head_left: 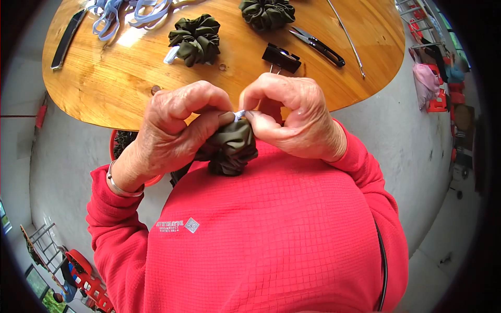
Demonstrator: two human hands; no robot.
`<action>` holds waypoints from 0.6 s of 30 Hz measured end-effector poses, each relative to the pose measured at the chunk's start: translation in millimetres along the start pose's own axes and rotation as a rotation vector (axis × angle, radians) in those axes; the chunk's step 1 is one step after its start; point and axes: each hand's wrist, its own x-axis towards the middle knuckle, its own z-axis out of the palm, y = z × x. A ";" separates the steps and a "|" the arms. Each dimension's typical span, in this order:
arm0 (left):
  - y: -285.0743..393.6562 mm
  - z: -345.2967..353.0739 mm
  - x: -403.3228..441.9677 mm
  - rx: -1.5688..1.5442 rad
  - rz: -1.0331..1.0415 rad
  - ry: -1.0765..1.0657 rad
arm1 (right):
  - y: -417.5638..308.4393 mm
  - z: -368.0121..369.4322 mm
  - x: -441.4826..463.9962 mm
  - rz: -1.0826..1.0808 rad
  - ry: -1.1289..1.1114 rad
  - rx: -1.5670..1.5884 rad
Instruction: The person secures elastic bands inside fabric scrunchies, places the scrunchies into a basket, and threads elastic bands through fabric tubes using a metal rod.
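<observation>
Both of my hands meet just off the table's near edge, above the red top. Between the fingertips runs a short piece of pale elastic (239, 115), which comes out of a dark green gathered fabric scrunchie (233, 147). My left hand (180, 117) pinches the elastic and the upper part of the scrunchie with thumb and forefinger. The thumb and forefinger of my right hand (295, 115) close on the other side of the elastic. The scrunchie hangs below the fingers, against the chest. The fingertips hide how the elastic ends lie.
The wooden table (120, 78) bears two green scrunchies (194, 41) (267, 13), light blue elastic (108, 18), a black clip (282, 57), thread snips (321, 48), a metal rod (347, 36) and a black strip (69, 39). A red basket (114, 146) stands below the edge.
</observation>
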 end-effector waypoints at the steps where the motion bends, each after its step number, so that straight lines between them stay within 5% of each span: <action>1: -1.6 0.5 0.1 -0.049 -0.018 0.006 | 0.2 -1.1 -1.1 0.062 -0.017 0.059; 6: -9.1 1.7 2.3 -0.083 -0.028 0.008 | 8.4 1.1 0.1 0.289 -0.049 0.384; 18: -30.5 -1.9 12.4 0.542 0.485 -0.063 | 21.6 -0.9 6.3 0.018 -0.135 -0.067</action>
